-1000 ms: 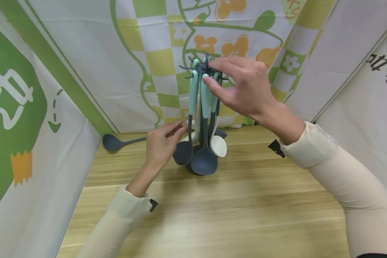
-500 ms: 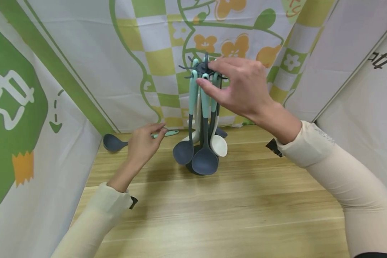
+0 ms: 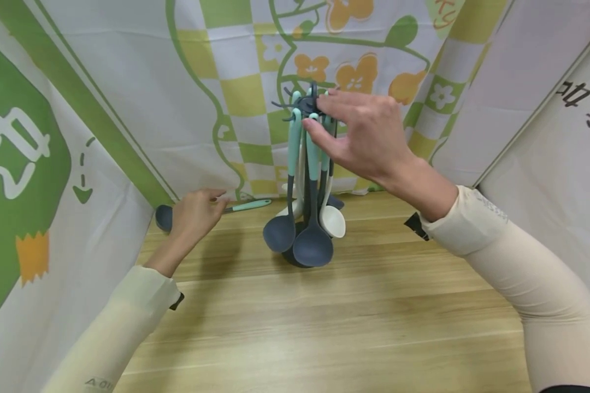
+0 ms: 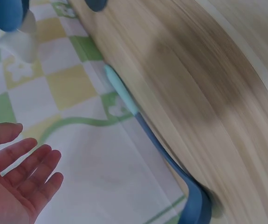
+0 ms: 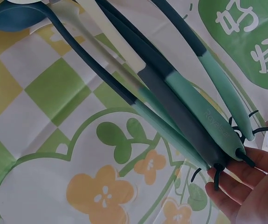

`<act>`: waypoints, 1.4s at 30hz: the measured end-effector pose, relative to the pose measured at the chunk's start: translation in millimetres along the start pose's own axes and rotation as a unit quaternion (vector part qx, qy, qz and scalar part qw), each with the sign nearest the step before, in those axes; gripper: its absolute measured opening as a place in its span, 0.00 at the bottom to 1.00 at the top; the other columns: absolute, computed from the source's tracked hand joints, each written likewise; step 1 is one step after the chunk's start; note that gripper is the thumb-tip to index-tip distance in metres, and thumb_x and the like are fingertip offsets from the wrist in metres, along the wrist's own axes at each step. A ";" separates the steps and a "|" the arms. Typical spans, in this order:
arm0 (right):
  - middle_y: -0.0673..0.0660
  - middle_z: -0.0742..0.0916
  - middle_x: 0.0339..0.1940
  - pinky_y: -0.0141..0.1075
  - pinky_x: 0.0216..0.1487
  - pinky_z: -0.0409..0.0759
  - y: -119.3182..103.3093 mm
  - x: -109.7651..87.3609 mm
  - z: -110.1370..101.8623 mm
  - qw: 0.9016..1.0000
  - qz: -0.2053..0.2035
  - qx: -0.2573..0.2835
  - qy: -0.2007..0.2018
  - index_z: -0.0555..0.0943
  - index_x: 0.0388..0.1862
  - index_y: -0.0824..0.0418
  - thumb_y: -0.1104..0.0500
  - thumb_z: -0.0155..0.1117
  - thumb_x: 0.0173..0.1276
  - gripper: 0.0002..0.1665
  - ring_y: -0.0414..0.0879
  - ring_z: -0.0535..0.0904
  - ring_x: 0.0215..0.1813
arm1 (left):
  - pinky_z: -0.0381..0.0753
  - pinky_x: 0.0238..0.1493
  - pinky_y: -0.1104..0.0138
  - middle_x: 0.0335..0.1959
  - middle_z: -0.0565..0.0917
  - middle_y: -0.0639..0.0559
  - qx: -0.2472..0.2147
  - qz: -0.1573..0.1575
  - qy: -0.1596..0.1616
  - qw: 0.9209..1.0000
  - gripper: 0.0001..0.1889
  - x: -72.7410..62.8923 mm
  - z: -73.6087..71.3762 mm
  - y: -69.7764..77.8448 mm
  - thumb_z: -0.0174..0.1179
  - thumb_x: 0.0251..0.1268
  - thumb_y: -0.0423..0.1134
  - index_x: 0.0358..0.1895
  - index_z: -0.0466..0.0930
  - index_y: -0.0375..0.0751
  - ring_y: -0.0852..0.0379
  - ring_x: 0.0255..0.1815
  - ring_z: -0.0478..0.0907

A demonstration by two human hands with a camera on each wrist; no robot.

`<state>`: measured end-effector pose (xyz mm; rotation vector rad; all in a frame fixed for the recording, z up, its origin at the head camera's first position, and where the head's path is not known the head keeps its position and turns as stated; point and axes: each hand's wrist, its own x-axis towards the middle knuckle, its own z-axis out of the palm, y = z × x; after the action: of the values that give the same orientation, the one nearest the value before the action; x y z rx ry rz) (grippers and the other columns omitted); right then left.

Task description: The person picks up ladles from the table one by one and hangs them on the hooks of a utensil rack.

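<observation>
At the back left of the table lies a ladle [image 3: 251, 205] with a mint handle and dark blue bowl. My left hand [image 3: 194, 218] hovers over its middle, fingers apart and holding nothing. The left wrist view shows that hand [image 4: 22, 177] spread beside the ladle [image 4: 145, 126], not touching it. In the centre stands a utensil rack [image 3: 307, 103] with dark hooks on top. Ladles [image 3: 313, 245] and a white spoon [image 3: 332, 221] hang from it. My right hand [image 3: 369, 134] grips the rack's top between thumb and fingers; in the right wrist view its fingers [image 5: 231, 196] reach among the hooks.
A patterned cloth [image 3: 255, 109] hangs as a backdrop just behind the rack. White side walls [image 3: 113, 229] with green print stand left and right. The wooden table [image 3: 324, 327] stretches in front of the rack.
My left hand has moved left, away from the rack and along the lying ladle, so its mint handle is uncovered. My right hand stays at the rack's top.
</observation>
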<state>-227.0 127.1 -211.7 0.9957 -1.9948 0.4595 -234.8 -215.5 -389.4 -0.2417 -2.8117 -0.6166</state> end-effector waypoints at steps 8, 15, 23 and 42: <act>0.67 0.91 0.48 0.56 0.52 0.90 2.1 -2.0 0.6 1.000 -0.009 -0.005 -0.001 0.91 0.50 0.69 0.49 0.65 0.75 0.24 0.62 0.91 0.52 | 0.61 0.12 0.65 0.29 0.90 0.40 0.026 -0.019 -0.052 0.998 0.20 9.1 -1.6 -19.5 0.59 0.80 0.45 0.64 0.85 0.38 0.56 0.13 0.66; 0.68 0.91 0.49 0.56 0.54 0.89 7.0 -4.1 1.6 1.000 -0.031 -0.001 0.005 0.90 0.50 0.70 0.52 0.63 0.76 0.22 0.63 0.91 0.52 | 0.75 0.20 0.60 0.48 0.90 0.35 0.018 -0.019 -0.086 0.996 0.21 17.1 4.2 -33.2 0.61 0.78 0.42 0.65 0.84 0.34 0.45 0.29 0.85; 0.68 0.91 0.50 0.56 0.57 0.88 12.0 -5.6 1.4 0.999 -0.041 0.010 0.005 0.89 0.52 0.72 0.53 0.61 0.76 0.23 0.63 0.90 0.54 | 0.81 0.27 0.58 0.57 0.87 0.33 0.023 -0.019 -0.144 0.989 0.23 27.4 13.2 -44.5 0.59 0.79 0.43 0.69 0.80 0.34 0.36 0.49 0.89; 0.67 0.91 0.51 0.52 0.64 0.85 30.0 -8.5 8.2 0.994 -0.057 0.092 0.022 0.89 0.53 0.71 0.57 0.63 0.74 0.19 0.64 0.89 0.56 | 0.82 0.60 0.38 0.65 0.82 0.32 0.064 -0.015 -0.182 0.981 0.22 45.7 32.6 -60.5 0.62 0.74 0.37 0.66 0.81 0.31 0.28 0.64 0.79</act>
<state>-252.0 144.6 -222.1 1.1958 -1.8709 0.6049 -298.1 -250.8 -428.7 -0.3169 -3.1970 -0.4314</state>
